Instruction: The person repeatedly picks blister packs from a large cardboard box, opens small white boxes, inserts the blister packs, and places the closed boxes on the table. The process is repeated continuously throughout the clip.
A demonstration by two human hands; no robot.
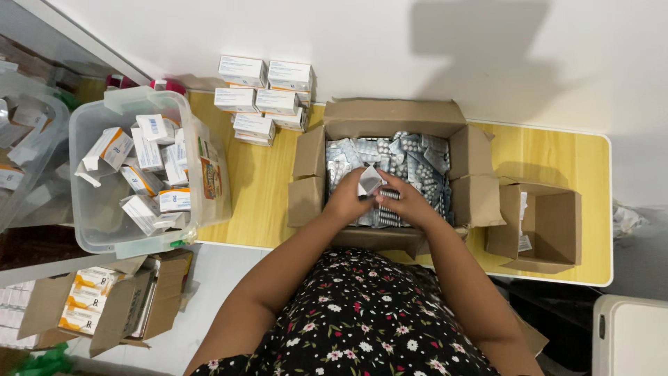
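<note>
My left hand [346, 200] and my right hand [409, 202] meet over an open cardboard box [393, 117] full of silver blister packs [410, 157]. Between them they hold a small folded white paper or flattened white carton [369, 181], with a blister strip [390, 195] showing just under the fingers. Both hands sit at the near side of the box, above the heap of strips. Which hand bears the strip I cannot tell.
A clear plastic tub [125, 104] of small white cartons stands at left. Stacked white cartons [261, 97] lie at the table's back. An empty cardboard box [543, 226] sits at right on the yellow table [557, 150]. Another box of cartons [90, 303] is on the floor.
</note>
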